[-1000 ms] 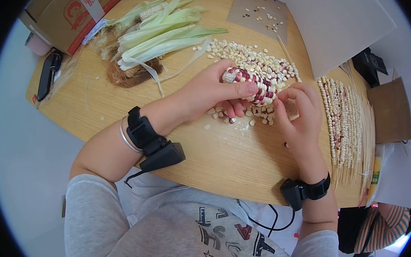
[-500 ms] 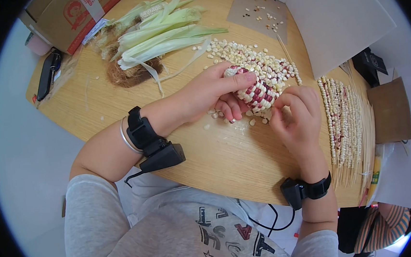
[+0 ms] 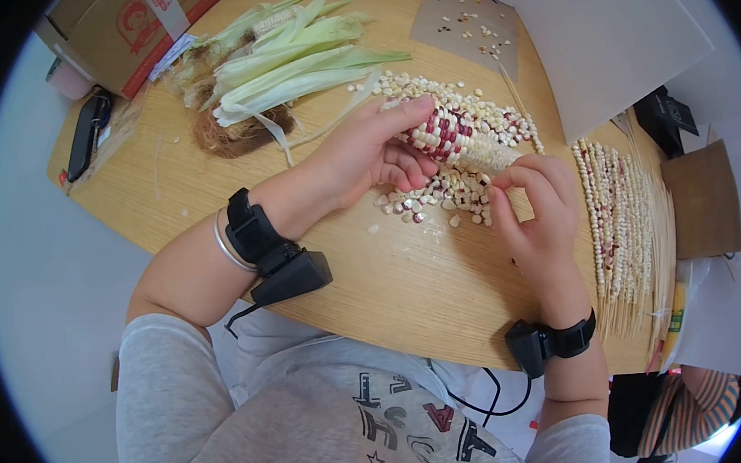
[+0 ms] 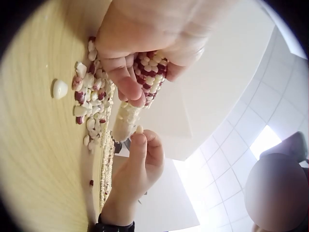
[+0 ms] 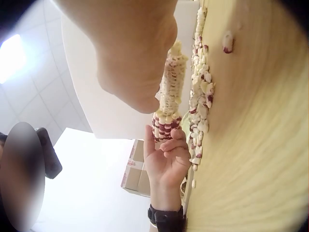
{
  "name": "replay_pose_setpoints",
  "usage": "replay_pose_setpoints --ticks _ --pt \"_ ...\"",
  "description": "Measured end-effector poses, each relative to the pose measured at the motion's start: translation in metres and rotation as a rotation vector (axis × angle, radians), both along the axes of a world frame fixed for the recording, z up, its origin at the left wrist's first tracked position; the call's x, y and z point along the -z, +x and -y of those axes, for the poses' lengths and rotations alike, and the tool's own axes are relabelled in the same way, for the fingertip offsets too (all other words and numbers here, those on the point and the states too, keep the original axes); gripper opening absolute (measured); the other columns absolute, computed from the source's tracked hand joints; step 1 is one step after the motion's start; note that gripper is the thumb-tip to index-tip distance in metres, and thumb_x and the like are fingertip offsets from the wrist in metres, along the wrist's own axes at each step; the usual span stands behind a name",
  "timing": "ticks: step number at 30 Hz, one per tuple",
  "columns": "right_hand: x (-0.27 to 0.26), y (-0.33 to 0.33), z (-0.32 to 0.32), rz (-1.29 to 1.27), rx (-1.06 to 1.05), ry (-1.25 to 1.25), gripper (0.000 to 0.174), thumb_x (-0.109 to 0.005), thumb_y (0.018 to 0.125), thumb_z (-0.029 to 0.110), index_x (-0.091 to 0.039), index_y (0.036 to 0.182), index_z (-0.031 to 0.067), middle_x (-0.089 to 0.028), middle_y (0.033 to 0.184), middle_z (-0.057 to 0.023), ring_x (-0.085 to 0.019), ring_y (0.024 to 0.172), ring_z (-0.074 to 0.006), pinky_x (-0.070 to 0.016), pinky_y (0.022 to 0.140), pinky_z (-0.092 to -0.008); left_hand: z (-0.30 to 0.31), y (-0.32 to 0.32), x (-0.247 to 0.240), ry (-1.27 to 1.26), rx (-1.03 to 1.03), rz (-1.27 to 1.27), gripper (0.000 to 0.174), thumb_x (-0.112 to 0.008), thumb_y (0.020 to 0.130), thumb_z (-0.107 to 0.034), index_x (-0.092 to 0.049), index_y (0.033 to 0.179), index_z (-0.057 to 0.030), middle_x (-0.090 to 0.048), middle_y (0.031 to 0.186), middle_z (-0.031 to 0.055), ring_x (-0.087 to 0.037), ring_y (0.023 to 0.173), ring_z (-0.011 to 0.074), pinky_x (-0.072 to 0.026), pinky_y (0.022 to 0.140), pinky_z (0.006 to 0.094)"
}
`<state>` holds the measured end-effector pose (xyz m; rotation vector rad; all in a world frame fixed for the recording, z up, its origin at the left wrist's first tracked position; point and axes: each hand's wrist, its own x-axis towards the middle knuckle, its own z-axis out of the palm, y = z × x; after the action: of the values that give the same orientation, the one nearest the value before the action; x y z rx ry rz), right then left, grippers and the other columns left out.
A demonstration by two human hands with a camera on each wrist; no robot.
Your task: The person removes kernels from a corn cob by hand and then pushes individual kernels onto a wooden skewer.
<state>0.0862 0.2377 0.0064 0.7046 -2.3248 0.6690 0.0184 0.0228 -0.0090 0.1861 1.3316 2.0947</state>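
Observation:
The left hand (image 3: 381, 148) grips a corn cob (image 3: 446, 136) with red and white kernels, thumb on top and fingers beneath. The cob's far end is stripped bare, a pale core (image 4: 126, 121) in the left wrist view. Beside that end, the right hand (image 3: 541, 214) pinches a pale kernel (image 4: 140, 129) between thumb and forefinger. Under and behind the cob, loose white and red kernels (image 3: 463, 191) lie heaped on the wooden table (image 3: 365, 267). The right wrist view shows the bare core (image 5: 171, 87) partly behind the right hand.
Corn husks (image 3: 297, 74) with brown silk lie at the back left, near a cardboard box (image 3: 125, 42). Skewers strung with kernels (image 3: 618, 221) line the right side. A grey sheet (image 3: 467, 24) holds scattered kernels; a white panel (image 3: 616, 38) stands behind.
The left hand has shifted slightly left and turned the cob, so its stripped part now shows. The right hand has stayed near the cob's end.

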Motion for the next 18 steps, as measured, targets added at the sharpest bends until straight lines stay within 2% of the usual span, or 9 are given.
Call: replay_pose_setpoints --ticks 4,7,9,13,15,18 --pt "0.003 0.0 -0.003 0.016 0.033 0.024 0.017 -0.072 0.067 0.005 -0.06 0.079 0.0073 -0.056 0.083 -0.0076 -0.054 0.081 -0.0251 -0.0395 0.074 -0.0365 0.0 0.003 -0.002 0.005 0.043 -0.05 0.035 -0.053 0.092 -0.034 -0.053 0.1 -0.0002 -0.065 0.078 0.0159 -0.062 0.054 0.0157 -0.0507 0.045 0.0231" --pt "0.005 0.0 -0.003 0.089 0.095 -0.06 0.018 -0.071 0.072 0.01 -0.061 0.086 0.0057 -0.058 0.086 -0.0084 -0.054 0.084 -0.0269 -0.0397 0.078 -0.0356 -0.002 0.008 -0.003 -0.033 0.036 -0.071 0.033 -0.059 0.089 -0.027 -0.046 0.106 -0.0017 -0.064 0.085 0.0175 -0.063 0.058 0.0179 -0.0517 0.048 0.0246" --pt "0.0 0.0 0.001 0.069 0.136 -0.167 0.021 -0.067 0.078 0.016 -0.061 0.095 0.0044 -0.059 0.089 -0.0098 -0.055 0.088 -0.0298 -0.0381 0.085 -0.0364 -0.003 0.011 -0.003 -0.022 0.092 -0.119 0.036 -0.063 0.087 -0.022 -0.041 0.108 -0.0032 -0.064 0.089 0.0181 -0.064 0.06 0.019 -0.0515 0.049 0.026" --pt "-0.001 -0.001 -0.003 0.109 0.156 -0.052 0.026 -0.061 0.084 0.023 -0.06 0.102 0.0041 -0.06 0.093 -0.0111 -0.055 0.091 -0.03 -0.0351 0.09 -0.0385 -0.004 0.014 -0.004 -0.015 0.121 -0.135 0.036 -0.064 0.086 -0.019 -0.039 0.107 -0.0036 -0.063 0.085 0.0163 -0.064 0.06 0.0192 -0.0509 0.048 0.027" --pt "0.0 0.001 -0.005 0.377 0.114 0.019 0.027 -0.058 0.086 0.024 -0.061 0.104 0.0044 -0.062 0.095 -0.0117 -0.056 0.094 -0.0282 -0.0328 0.092 -0.0403 -0.004 0.014 -0.003 -0.024 0.123 -0.137 0.035 -0.063 0.087 -0.021 -0.039 0.107 -0.0042 -0.062 0.082 0.014 -0.064 0.06 0.0201 -0.0505 0.048 0.0275" --pt "0.003 0.002 -0.004 0.325 0.121 -0.015 0.025 -0.057 0.086 0.023 -0.061 0.104 0.0049 -0.062 0.095 -0.0115 -0.056 0.093 -0.0264 -0.0329 0.092 -0.0398 -0.003 0.014 -0.006 -0.01 0.127 -0.117 0.035 -0.062 0.088 -0.023 -0.038 0.107 -0.0045 -0.061 0.082 0.0132 -0.064 0.06 0.0207 -0.0505 0.048 0.0273"
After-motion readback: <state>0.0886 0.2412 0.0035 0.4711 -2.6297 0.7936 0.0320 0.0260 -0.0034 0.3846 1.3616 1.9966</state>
